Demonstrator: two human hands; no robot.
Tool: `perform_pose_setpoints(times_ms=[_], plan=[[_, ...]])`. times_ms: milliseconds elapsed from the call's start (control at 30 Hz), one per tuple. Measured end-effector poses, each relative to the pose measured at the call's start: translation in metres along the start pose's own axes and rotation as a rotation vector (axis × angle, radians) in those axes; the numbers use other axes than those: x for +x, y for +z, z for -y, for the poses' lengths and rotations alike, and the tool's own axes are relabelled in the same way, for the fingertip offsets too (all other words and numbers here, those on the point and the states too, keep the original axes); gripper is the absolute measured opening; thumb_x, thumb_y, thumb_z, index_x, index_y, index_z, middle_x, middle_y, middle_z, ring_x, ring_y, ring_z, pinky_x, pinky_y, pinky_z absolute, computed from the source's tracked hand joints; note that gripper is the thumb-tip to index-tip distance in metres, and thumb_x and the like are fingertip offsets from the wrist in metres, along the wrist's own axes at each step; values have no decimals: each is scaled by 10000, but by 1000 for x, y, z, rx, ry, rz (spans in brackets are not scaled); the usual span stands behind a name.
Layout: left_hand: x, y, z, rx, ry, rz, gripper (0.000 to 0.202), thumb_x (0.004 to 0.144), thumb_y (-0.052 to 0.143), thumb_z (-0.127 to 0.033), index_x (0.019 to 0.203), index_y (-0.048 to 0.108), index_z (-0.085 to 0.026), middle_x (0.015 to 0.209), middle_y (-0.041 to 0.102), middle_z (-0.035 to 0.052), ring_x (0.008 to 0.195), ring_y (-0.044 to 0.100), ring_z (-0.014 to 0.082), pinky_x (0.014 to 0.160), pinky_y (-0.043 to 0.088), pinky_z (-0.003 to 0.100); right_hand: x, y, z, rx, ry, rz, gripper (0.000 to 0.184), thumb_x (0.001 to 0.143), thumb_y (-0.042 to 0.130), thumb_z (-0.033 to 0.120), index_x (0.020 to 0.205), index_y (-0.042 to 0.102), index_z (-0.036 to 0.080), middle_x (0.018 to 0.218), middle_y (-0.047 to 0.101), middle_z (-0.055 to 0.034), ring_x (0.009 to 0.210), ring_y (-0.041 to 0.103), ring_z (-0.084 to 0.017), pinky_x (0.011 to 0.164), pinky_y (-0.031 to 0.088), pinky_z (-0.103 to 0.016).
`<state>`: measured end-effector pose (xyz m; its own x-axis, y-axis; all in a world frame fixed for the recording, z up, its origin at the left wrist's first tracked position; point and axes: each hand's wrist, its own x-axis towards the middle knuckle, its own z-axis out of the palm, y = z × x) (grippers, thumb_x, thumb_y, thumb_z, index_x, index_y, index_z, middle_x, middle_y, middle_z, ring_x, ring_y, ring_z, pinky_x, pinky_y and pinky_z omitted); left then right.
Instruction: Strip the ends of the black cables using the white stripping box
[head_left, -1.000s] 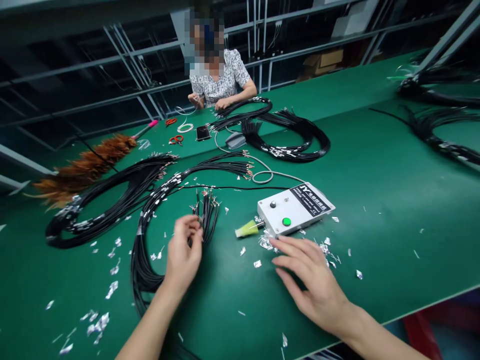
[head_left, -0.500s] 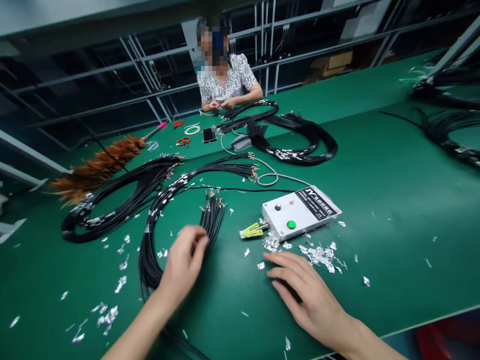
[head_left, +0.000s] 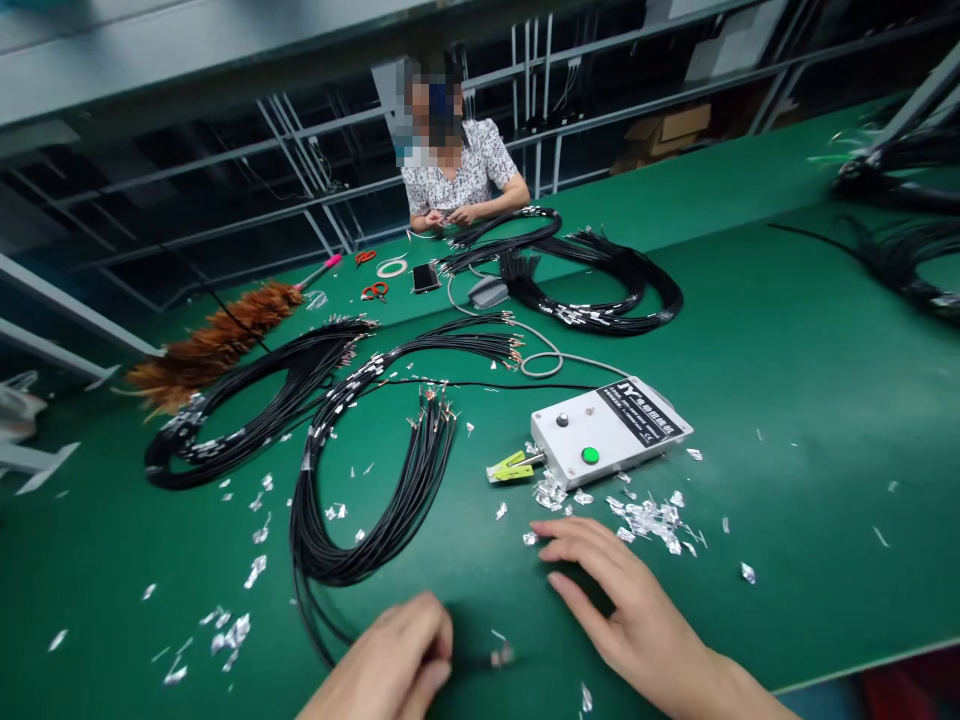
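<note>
Apparently, the left hand (head_left: 405, 645) is gripping a black wire (head_left: 500, 656) in front of the curled cable bundle (head_left: 337, 568), probably leaving its blurred tip clear of the fingers. The right hand (head_left: 611, 585) is holding nothing, its grip loosely spread near foil scraps (head_left: 646, 519). On the counter (head_left: 795, 480), the white box (head_left: 570, 452) is pointing its yellow clip (head_left: 513, 467) left, seemingly for easy reach.

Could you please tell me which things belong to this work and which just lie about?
Likely in use:
cable in the left hand
looped cable bundle
white box with yellow clip

Seemingly lying about:
feather duster
red scissors
foil scraps
</note>
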<state>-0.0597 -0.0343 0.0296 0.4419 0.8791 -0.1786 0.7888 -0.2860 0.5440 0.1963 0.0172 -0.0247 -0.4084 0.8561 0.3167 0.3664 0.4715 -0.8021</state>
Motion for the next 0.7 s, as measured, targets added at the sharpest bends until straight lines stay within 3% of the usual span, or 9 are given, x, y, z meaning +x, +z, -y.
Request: perform_pose_setpoints(times_ms=[133,233,433,700], plan=[[27,-10,-10,-182,-12,-122,109,971,364,-215,941,467,-233,852,564,17,756,576,156,703,472,241,11,8,19,407,365,24,201,923,532,319,1081,607,220,978,712,-68,873,676,-193,824,563,-360],[41,0,-9,-230,4,-174,138,970,368,-216,922,497,-230,847,560,22,756,586,163,693,476,253,23,13,28,614,485,26,292,859,614,418,1032,636,183,899,720,-77,822,674,-199,822,554,-365],[58,8,-15,-337,19,-235,124,943,443,-227,903,561,-220,828,595,29,751,607,170,679,491,255,35,16,26,770,537,-11,363,768,704,512,911,665,181,823,707,-55,773,667,-187,803,535,-350],[63,10,-18,-464,-44,-433,139,900,532,-247,822,644,-221,755,651,14,678,620,165,620,492,233,42,12,23,815,516,33,373,806,667,519,984,666,192,871,705,-52,803,662,-175,823,520,-336]])
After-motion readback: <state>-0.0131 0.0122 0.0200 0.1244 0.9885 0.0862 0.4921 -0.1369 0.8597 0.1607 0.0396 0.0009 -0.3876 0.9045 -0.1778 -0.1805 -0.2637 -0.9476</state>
